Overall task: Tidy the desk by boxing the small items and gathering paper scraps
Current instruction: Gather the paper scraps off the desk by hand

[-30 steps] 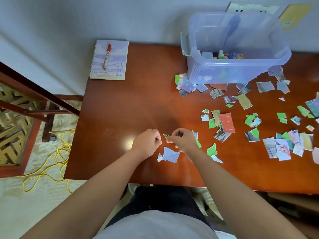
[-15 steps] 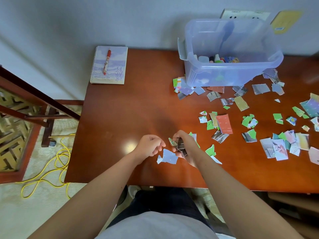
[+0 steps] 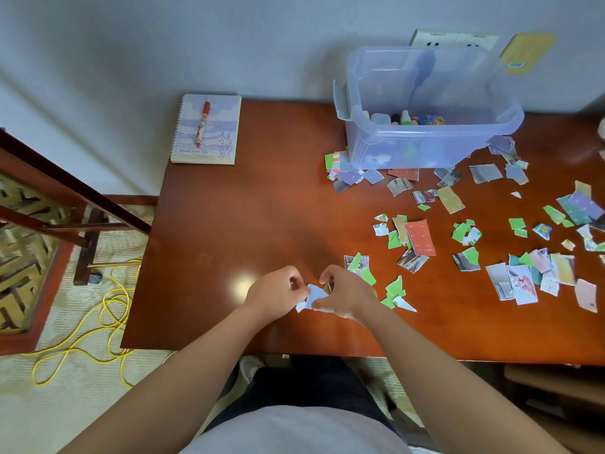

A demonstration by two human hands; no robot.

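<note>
My left hand [image 3: 277,293] and my right hand [image 3: 347,293] meet near the desk's front edge over a pale blue paper scrap [image 3: 316,295]. The left fingertips pinch its left corner. My right thumb presses on its right side, and that hand's curled fingers hold a few gathered scraps. Many torn paper scraps [image 3: 420,237] lie scattered over the right half of the brown desk [image 3: 245,208]. At the back right, a translucent blue plastic box [image 3: 393,152] stands open with small items [image 3: 412,119] inside.
A spiral notebook [image 3: 216,139] with a red pen [image 3: 203,122] on it lies at the desk's back left corner. Dark wooden furniture [image 3: 65,198] stands left of the desk, and a yellow cable [image 3: 108,309] coils on the floor.
Both hands have come down and closer together onto the pale blue scrap. My right hand has turned palm down with its gathered scraps tucked in.
</note>
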